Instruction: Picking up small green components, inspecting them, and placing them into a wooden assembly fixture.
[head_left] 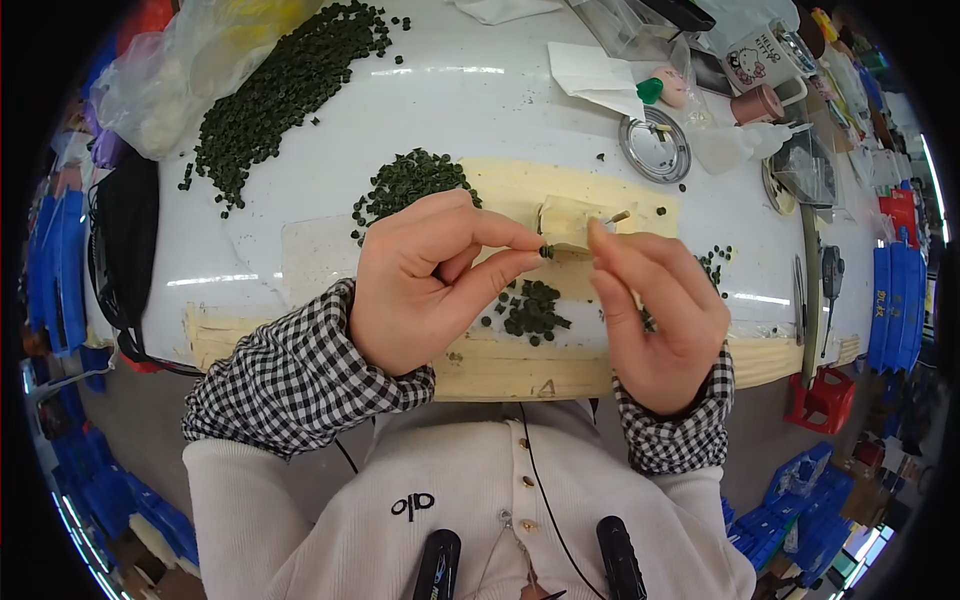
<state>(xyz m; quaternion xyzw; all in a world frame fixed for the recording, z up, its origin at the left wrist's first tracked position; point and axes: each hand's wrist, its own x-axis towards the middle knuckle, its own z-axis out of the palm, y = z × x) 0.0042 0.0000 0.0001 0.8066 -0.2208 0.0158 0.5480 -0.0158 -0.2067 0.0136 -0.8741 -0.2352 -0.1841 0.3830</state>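
Observation:
Between the thumb and forefinger of my left hand (425, 270) is a small dark green piece (546, 251). The pinch is at the left front corner of a small cream block (566, 222) near the table's front edge. My right hand (665, 310) is at the block's right side, fingers bent and drawn together; whatever they grip, if anything, is hidden. Just beyond those fingertips a short pin (620, 216) sticks out. A small heap of green pieces (535, 312) lies between my hands, and a larger heap (415, 185) lies behind my left hand.
A long pile of green pieces (290, 90) covers the far left, beside a clear plastic bag (165, 95). At the back right are a round metal dish (655, 146), a white paper (595, 78), a white mug (760, 62) and a plastic bottle (730, 146). Tweezers (799, 300) lie far right.

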